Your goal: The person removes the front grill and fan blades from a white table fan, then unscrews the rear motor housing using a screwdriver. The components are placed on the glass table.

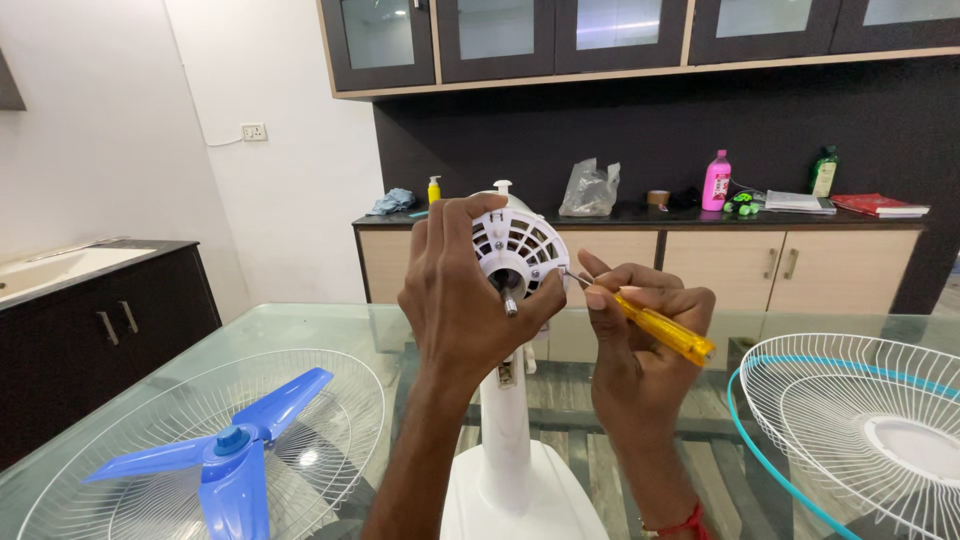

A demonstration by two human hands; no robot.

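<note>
Yellow-handled screwdriver (662, 330) pinched in right hand (640, 350), fingers closed round the handle, metal tip at the 3 o'clock edge of the white fan motor housing (520, 250). Left hand (462, 295) wraps the housing from its 9 o'clock side, fingers curled over the top, thumb below near the bare motor shaft (509, 303) sticking out of the centre. Hands close together, both on the motor head, not touching each other as far as I can see. Red thread band (683, 524) on right wrist.

Housing sits on a white fan stand (505, 420), upright, base on the glass table (300, 330), dead centre of view.

On the table: at 8 o'clock from the stand, white wire fan guard (330, 400) lying flat with the blue three-blade fan blade (232, 445) resting in it. At 4 o'clock, second wire guard (850, 400) with a teal rim, flat, well apart from the hands.

Behind at 12–2 o'clock: dark counter (640, 215) carrying pink bottle (716, 181), green bottle (824, 172), clear plastic bag (590, 190), small yellow bottle (434, 190), books (878, 205). Glass-door wall cabinets (500, 35) above it.
</note>
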